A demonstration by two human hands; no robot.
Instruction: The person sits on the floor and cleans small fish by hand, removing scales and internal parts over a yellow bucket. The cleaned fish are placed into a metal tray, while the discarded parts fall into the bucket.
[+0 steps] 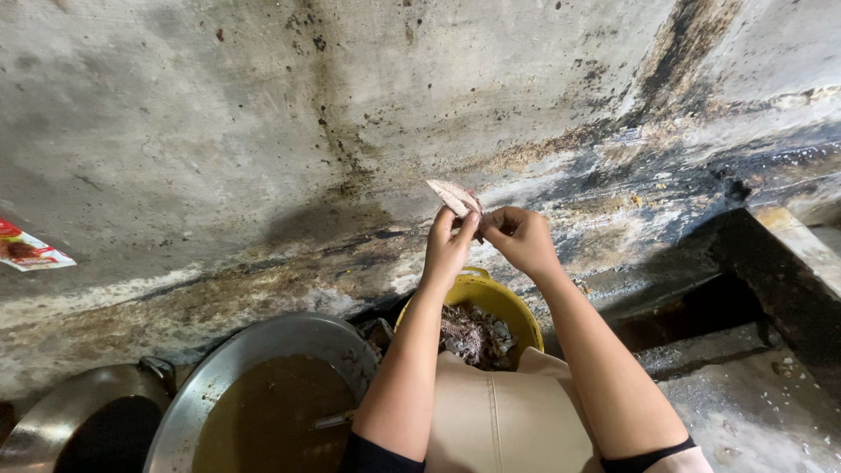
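While both arms reach out over the person's lap, the left hand (448,245) and right hand (519,238) meet above a yellow bucket (512,308). Each grip is pinched together on a small pale fish (454,197), whose flat body sticks up to the far left of the fingertips. Dark fish scraps (473,335) fill the bucket. To its left sits a wide metal basin (263,350) of brown water, with a second metal pot (79,412) further left. A stained concrete wall (350,114) rises beyond.

Rough wash-area kitchen: stained concrete wall (263,131), metal basins (263,394).
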